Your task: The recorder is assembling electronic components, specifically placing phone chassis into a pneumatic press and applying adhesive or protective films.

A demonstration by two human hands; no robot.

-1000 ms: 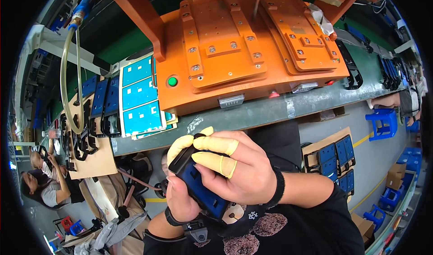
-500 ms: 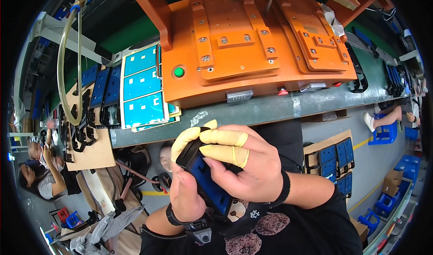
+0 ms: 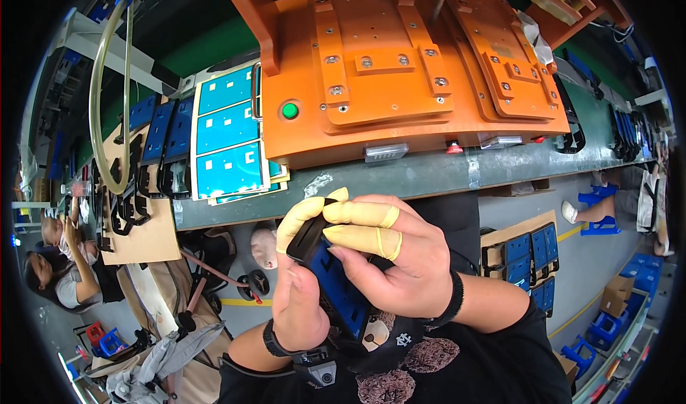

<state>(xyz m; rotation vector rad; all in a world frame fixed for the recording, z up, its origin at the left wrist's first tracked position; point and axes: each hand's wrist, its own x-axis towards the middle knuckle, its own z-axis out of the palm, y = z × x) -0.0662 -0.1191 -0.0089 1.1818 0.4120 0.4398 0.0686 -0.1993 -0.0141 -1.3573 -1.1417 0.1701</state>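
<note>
Both my hands hold a flat blue panel in a black frame (image 3: 336, 286) close to my chest, below the bench edge. My left hand (image 3: 299, 305) grips its left side, with a yellow finger cot on the raised fingertip at the frame's top corner. My right hand (image 3: 389, 257) lies over the top and right side, its fingers in yellow cots pressing on the frame. The panel tilts down to the right. An orange press fixture (image 3: 400, 75) with a green button (image 3: 289, 110) stands on the bench straight ahead.
A stack of light-blue film sheets (image 3: 229, 136) lies left of the fixture, with dark blue panels (image 3: 161, 132) and black frames (image 3: 121, 197) beyond. A clear hose (image 3: 96, 104) loops at the left. A box of blue panels (image 3: 525, 250) sits at my right. Other people sit at lower left.
My hands and the panel have stayed in place, with my right fingers shifting slightly over the frame. The view has tipped down a little, so the fixture appears higher.
</note>
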